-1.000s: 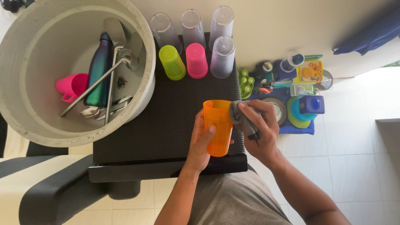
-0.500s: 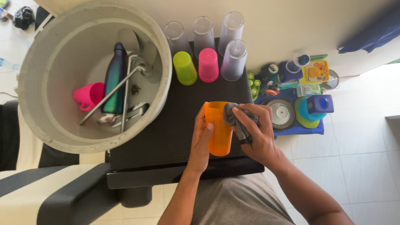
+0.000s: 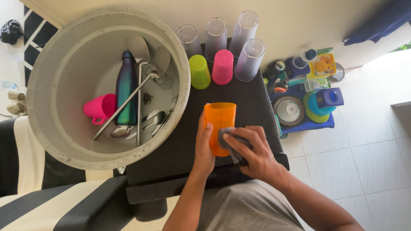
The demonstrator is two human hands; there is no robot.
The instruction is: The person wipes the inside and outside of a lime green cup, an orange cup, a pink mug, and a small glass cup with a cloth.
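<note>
Currently left hand (image 3: 204,147) wraps the orange cup (image 3: 219,124) from its left side, thumb on the front wall, cup held mouth away from the person over the black tabletop (image 3: 180,145). Right hand (image 3: 252,152) clenched on a grey cloth (image 3: 229,141), pressing it against the cup's lower right side. Cup sits above the near middle of the tabletop, not resting on it as far as can be told.

Far edge of tabletop: green cup (image 3: 199,71) and pink cup (image 3: 223,66) upside down, side by side; four clear cups (image 3: 249,60) upside down behind and beside them. Left of tabletop: big grey round basin (image 3: 51,141) holding a dark teal bottle (image 3: 125,90), a pink mug (image 3: 99,108) lying on its side, ladles and spoons (image 3: 143,122). Right, on the tiled floor (image 3: 364,158): blue mat with a blue-lidded container (image 3: 329,97), round lid (image 3: 290,110), small items too cluttered to tell.
</note>
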